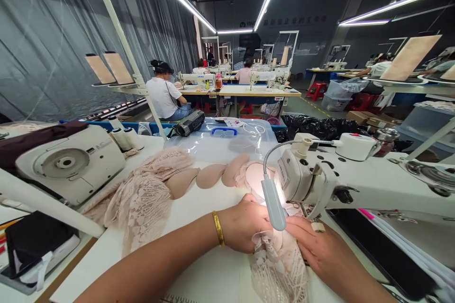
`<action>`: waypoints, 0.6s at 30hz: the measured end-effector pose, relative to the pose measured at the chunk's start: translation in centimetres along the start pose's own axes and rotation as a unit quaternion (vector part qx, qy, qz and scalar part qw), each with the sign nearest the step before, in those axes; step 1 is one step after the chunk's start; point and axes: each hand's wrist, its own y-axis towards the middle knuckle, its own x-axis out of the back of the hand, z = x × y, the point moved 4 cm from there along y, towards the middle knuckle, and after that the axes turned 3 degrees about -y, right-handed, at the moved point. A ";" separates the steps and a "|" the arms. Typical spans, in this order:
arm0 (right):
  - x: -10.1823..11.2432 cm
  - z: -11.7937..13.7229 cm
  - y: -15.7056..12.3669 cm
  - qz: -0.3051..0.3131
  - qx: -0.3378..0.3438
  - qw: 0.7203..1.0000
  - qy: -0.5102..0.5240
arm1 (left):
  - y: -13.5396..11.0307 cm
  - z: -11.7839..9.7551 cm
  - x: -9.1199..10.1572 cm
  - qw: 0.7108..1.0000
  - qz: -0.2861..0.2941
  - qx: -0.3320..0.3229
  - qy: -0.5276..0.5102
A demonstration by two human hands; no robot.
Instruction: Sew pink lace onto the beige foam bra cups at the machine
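Note:
My left hand [245,225], with a gold bracelet [218,228] at the wrist, is closed on a pale pink lace bra piece [279,265] in front of the sewing machine [305,180]. My right hand [320,244] lies on the right side of the same piece, fingers stretched flat towards the needle area. One finger wears a pale band [318,227]. A small grey lamp [273,203] on a bent neck lights the work and hides the needle and some fingertips. Behind my hands, several beige moulded bra cups [209,176] lie in a row, joined to lace [149,199].
A clear plastic bin lid [199,139] with a blue handle lies beyond the table. Left stand another machine [71,163], thread cones [119,68] and a dark tablet-like object [39,241]. Black bags [320,125] sit behind my machine. A person in white [161,92] sits ahead.

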 end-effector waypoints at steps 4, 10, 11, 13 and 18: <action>0.9 0.9 0.4 0.049 0.070 0.996 0.028 | -0.1 0.3 0.3 0.999 0.025 0.010 0.036; 1.3 2.1 0.6 0.043 0.087 0.994 0.045 | -0.4 0.0 0.7 0.995 0.040 0.009 0.090; 1.2 2.1 0.5 0.040 0.082 0.995 0.044 | -0.4 0.0 0.7 0.994 0.042 0.005 0.097; 0.8 1.7 0.2 0.036 0.069 0.996 0.042 | -0.4 -0.1 0.6 0.993 0.044 0.003 0.109; 0.1 0.5 -0.6 0.034 0.045 0.998 0.025 | -0.4 0.5 0.3 0.994 0.033 0.009 0.103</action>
